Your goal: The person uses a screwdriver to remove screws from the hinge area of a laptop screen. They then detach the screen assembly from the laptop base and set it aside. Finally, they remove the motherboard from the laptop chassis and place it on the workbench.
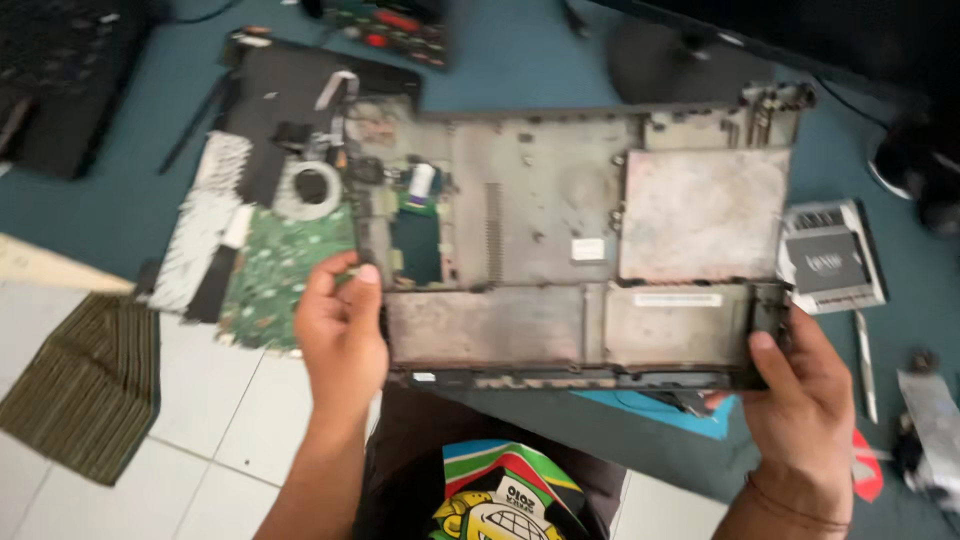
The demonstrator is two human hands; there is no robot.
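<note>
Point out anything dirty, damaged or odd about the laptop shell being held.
The laptop bottom shell, held by the left hand and right hand, is stripped bare and coated with brownish grime inside. The green circuit board lies loose beside it. The blur hides any cracks.

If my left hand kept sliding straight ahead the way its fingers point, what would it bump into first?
Most likely the green circuit board. The left hand grips the left edge of the laptop base with its fingers pointing up and away, toward that board, though depth is hard to judge.
</note>
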